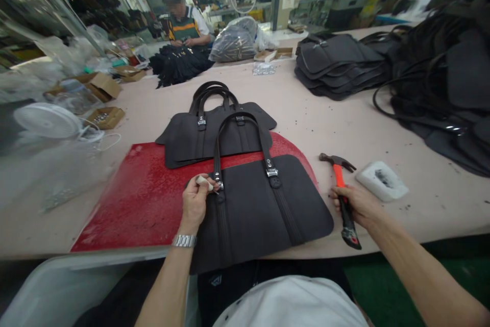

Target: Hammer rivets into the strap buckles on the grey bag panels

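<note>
A black bag panel [252, 209] with a looped strap handle [239, 117] lies flat in front of me, its lower edge over the table's front. At its left strap, my left hand [196, 199] pinches a small tool with a whitish grip [204, 182]; its thin tip meets the strap tab below the metal buckle, and its exact kind is unclear. A second metal buckle [272, 172] sits on the right strap. To the right of the panel, my right hand [354, 202] is closed around a claw hammer [339, 174] with an orange and black handle, its head pointing away from me.
Under the panels lies a red mat [130, 199]. More handled panels [214, 133] rest behind. A white block [382, 180] with a dark hollow is right of the hammer. Black panels [340, 64] pile at right. A fan [48, 120] lies left. A co-worker [187, 23] stands across the table.
</note>
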{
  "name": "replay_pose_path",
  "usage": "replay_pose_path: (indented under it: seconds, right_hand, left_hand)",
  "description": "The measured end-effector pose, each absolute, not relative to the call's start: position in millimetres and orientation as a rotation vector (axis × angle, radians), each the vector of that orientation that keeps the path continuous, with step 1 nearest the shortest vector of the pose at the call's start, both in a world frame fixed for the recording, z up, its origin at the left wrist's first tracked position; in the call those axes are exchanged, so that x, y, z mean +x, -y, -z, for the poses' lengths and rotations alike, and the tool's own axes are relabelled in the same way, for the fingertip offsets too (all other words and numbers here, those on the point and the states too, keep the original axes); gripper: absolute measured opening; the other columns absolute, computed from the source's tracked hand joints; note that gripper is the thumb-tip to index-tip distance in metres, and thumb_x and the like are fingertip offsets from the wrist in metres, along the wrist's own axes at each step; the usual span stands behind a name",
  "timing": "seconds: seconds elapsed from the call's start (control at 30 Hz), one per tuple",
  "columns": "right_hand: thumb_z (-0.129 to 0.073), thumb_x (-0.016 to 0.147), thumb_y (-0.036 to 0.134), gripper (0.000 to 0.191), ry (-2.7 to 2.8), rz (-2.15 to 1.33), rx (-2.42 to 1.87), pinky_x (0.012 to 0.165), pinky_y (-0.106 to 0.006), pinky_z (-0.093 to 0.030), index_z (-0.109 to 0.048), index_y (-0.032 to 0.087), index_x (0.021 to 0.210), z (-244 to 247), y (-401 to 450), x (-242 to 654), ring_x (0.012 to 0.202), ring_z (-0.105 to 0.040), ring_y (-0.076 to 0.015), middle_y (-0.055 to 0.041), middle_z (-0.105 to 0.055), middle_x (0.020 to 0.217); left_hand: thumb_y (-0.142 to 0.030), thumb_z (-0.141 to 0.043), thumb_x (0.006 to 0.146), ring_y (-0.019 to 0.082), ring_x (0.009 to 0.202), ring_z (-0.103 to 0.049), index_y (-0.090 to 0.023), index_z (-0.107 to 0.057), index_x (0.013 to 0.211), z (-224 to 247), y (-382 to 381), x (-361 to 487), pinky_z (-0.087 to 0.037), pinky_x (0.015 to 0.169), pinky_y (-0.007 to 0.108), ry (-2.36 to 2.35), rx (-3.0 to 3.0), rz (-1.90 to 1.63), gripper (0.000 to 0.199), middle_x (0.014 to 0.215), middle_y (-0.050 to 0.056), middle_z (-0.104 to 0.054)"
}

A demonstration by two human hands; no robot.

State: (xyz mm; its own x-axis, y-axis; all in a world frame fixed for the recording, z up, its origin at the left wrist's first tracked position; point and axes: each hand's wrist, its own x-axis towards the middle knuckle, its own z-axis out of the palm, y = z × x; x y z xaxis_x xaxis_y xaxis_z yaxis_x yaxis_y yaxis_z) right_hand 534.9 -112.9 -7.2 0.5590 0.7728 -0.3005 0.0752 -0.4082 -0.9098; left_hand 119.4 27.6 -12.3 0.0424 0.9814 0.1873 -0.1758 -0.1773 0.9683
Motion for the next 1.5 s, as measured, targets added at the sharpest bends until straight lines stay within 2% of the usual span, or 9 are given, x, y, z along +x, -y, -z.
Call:
replay_pose_path:
  seconds: [0.2, 0.4, 0.5, 0.6, 0.73, 0.97, 1.13, 1.3, 1.5]
  right_hand:
    - [-0.046, 0.085, 0.024, 0.017, 0.571, -1.126, -1.507, 0.039, -0.017, -0.025, -0.034, 0.022, 0.073, -17.0, 101.4, 501.9, 0.042, -0.024, -0.0061, 0.0081, -0.026, 0.060]
    - [-0.050, 0.093, 0.051, 0.032, 0.992, -0.786, -1.476, 0.039, -0.021, -0.028, -0.045, 0.022, 0.082, -99.3, 94.2, 440.2, 0.043, -0.037, -0.0085, 0.0063, -0.041, 0.060]
    - [-0.043, 0.097, 0.048, 0.033, 1.491, -0.376, -1.544, 0.048, -0.023, -0.029, -0.047, 0.020, 0.080, -127.2, 90.6, 398.8, 0.051, -0.043, -0.0106, 0.0035, -0.047, 0.061]
    - [-0.043, 0.098, 0.038, 0.024, 1.919, -0.116, -1.630, 0.050, -0.026, -0.019, -0.049, 0.019, 0.083, -120.3, 82.9, 362.7, 0.050, -0.041, -0.0118, 0.0018, -0.049, 0.060]
    - [-0.049, 0.096, 0.031, 0.016, 2.289, -0.033, -1.671, 0.050, -0.029, -0.012, -0.049, 0.019, 0.086, -114.7, 73.7, 342.5, 0.047, -0.038, -0.0121, 0.0011, -0.051, 0.059]
    - [-0.027, 0.102, 0.039, 0.030, 1.897, -0.015, -1.492, 0.051, -0.026, -0.021, -0.040, 0.021, 0.083, -139.8, 83.9, 337.6, 0.048, -0.036, -0.0113, 0.0018, -0.047, 0.060]
    - [-0.044, 0.097, 0.032, 0.018, 2.309, -0.081, -1.672, 0.049, -0.028, -0.013, -0.045, 0.021, 0.083, -126.7, 80.6, 343.7, 0.045, -0.036, -0.0119, 0.0029, -0.046, 0.056]
    - [-0.028, 0.103, 0.044, 0.030, 1.731, -0.042, -1.454, 0.051, -0.024, -0.025, -0.042, 0.022, 0.088, -163.2, 83.2, 332.5, 0.050, -0.040, -0.0117, 0.0030, -0.046, 0.062]
    - [-0.041, 0.097, 0.033, 0.021, 2.206, -0.225, -1.765, 0.049, -0.028, -0.015, -0.048, 0.019, 0.083, -108.4, 88.3, 348.6, 0.046, -0.037, -0.0118, 0.0012, -0.048, 0.058]
  left_hand:
    - [-0.041, -0.062, 0.089, 0.018, 0.078, -0.068, -0.015, -0.058, 0.107, 0.0, -28.9, 116.9, -0.056, 0.079, 0.033, -0.913, 1.495, -1.163, 0.032, 0.087, 0.005, -0.067]
    - [-0.038, -0.065, 0.087, 0.018, 0.080, -0.067, -0.017, -0.063, 0.100, 13.0, -14.8, 134.0, -0.053, 0.077, 0.029, -1.300, 1.751, -1.369, 0.025, 0.086, 0.005, -0.069]
    - [-0.035, -0.064, 0.088, 0.017, 0.083, -0.067, -0.017, -0.063, 0.102, 14.9, -8.8, 137.3, -0.052, 0.080, 0.028, -1.234, 1.834, -1.367, 0.022, 0.090, 0.004, -0.070]
    - [-0.032, -0.061, 0.090, 0.016, 0.084, -0.066, -0.018, -0.063, 0.102, 11.9, -6.4, 136.3, -0.051, 0.080, 0.026, -1.172, 1.850, -1.357, 0.019, 0.091, 0.003, -0.070]
    - [-0.031, -0.062, 0.089, 0.014, 0.077, -0.064, -0.019, -0.063, 0.097, 11.0, -5.9, 134.9, -0.049, 0.074, 0.023, -1.170, 1.857, -1.369, 0.014, 0.086, 0.001, -0.068]
    - [-0.029, -0.061, 0.090, 0.015, 0.083, -0.065, -0.019, -0.063, 0.101, 15.5, -6.5, 134.5, -0.049, 0.079, 0.024, -1.159, 1.842, -1.378, 0.016, 0.091, 0.002, -0.069]
    - [-0.033, -0.060, 0.090, 0.013, 0.067, -0.058, -0.018, -0.063, 0.092, 13.4, -4.9, 134.3, -0.046, 0.066, 0.022, -1.181, 1.846, -1.348, 0.015, 0.076, 0.000, -0.064]
    - [-0.033, -0.060, 0.090, 0.015, 0.079, -0.062, -0.018, -0.064, 0.101, 9.3, -2.1, 135.6, -0.048, 0.075, 0.024, -1.162, 1.807, -1.364, 0.018, 0.089, 0.003, -0.067]
    - [-0.035, -0.061, 0.090, 0.016, 0.076, -0.064, -0.018, -0.065, 0.099, 10.4, -2.4, 134.7, -0.049, 0.071, 0.024, -1.171, 1.806, -1.313, 0.020, 0.086, 0.003, -0.069]
